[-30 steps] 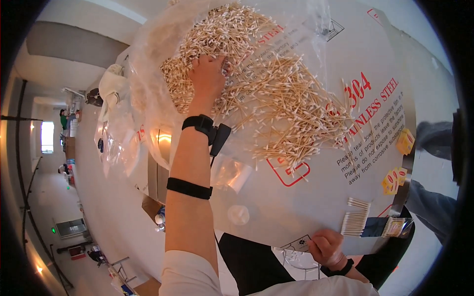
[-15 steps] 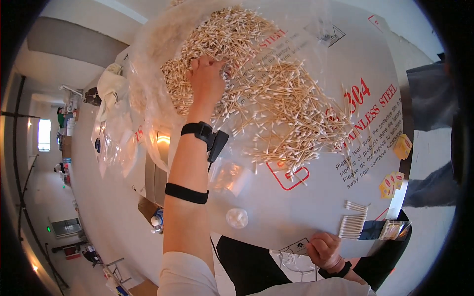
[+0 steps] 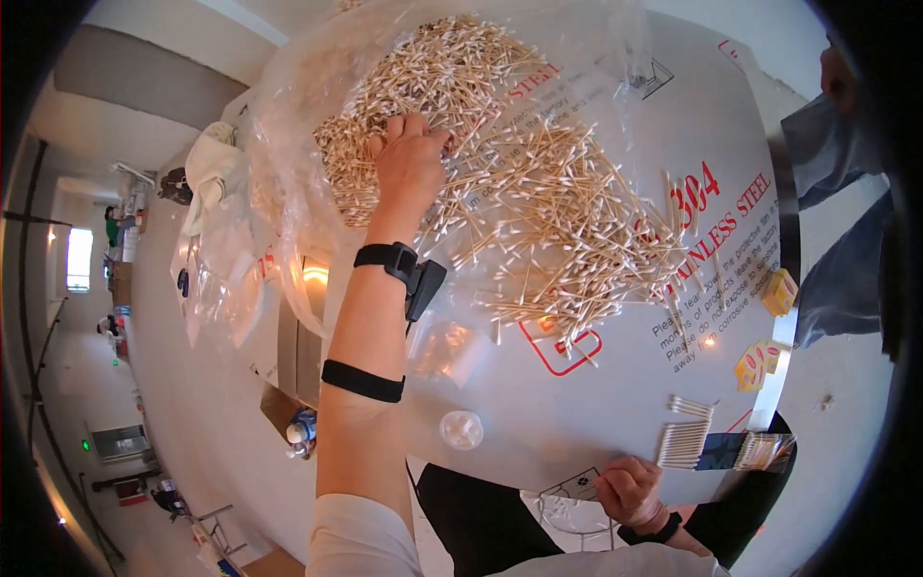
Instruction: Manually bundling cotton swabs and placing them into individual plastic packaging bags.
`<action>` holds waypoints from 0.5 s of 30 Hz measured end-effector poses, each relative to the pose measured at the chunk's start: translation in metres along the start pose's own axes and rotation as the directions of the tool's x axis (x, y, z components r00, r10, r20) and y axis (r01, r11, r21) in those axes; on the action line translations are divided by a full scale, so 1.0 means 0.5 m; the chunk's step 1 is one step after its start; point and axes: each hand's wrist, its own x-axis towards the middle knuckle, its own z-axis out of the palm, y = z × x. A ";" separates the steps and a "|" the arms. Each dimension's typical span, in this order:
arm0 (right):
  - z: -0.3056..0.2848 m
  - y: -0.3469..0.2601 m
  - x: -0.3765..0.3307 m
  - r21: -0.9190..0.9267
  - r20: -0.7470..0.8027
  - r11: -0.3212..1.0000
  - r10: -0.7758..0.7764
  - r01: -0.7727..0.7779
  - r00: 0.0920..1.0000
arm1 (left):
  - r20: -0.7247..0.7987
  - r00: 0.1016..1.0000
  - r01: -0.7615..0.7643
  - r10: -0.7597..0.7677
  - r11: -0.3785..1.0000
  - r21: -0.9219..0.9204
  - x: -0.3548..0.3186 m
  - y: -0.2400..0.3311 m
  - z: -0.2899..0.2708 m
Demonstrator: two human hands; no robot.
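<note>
My left hand (image 3: 411, 165) reaches forward into a large heap of cotton swabs (image 3: 452, 67) inside a clear plastic bag (image 3: 284, 163). Its fingers are bent down among the swabs, closing on some, and the tips are partly hidden. A looser spread of swabs (image 3: 577, 226) lies just right of it on the film-covered table (image 3: 538, 423). At the near edge, my right hand (image 3: 630, 489) rests curled with its fingers folded in; whatever they may hold is hidden. Beside it lie a neat row of swabs (image 3: 682, 445) and a dark-banded pack of swabs (image 3: 764, 451).
A round clear plastic container (image 3: 461, 430) and a clear plastic packet (image 3: 450, 351) sit near my left forearm. Small yellow boxes (image 3: 780, 291) and yellow cards (image 3: 758, 365) lie along the right edge. Another person's legs (image 3: 841, 279) are beyond that edge.
My left hand has shifted slightly nearer and to the right within the heap. My right hand stays at the edge. The other person's legs have changed position at the right.
</note>
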 end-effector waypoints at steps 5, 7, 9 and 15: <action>0.002 -0.004 -0.002 -0.011 -0.009 1.000 -0.006 0.006 1.000 | 0.043 0.999 0.003 -0.005 0.999 0.037 0.011 0.007 0.007; 0.003 0.000 -0.004 -0.007 0.002 1.000 -0.018 0.018 1.000 | 0.077 0.997 -0.004 0.000 0.998 0.055 0.014 0.012 0.011; 0.000 -0.002 0.000 -0.010 0.005 1.000 -0.012 0.013 1.000 | 0.097 0.995 -0.025 0.015 0.995 0.096 0.014 0.015 0.013; -0.004 -0.001 0.001 -0.010 0.011 1.000 0.008 -0.008 1.000 | 0.039 0.997 0.067 -0.069 0.996 0.055 -0.001 0.014 0.018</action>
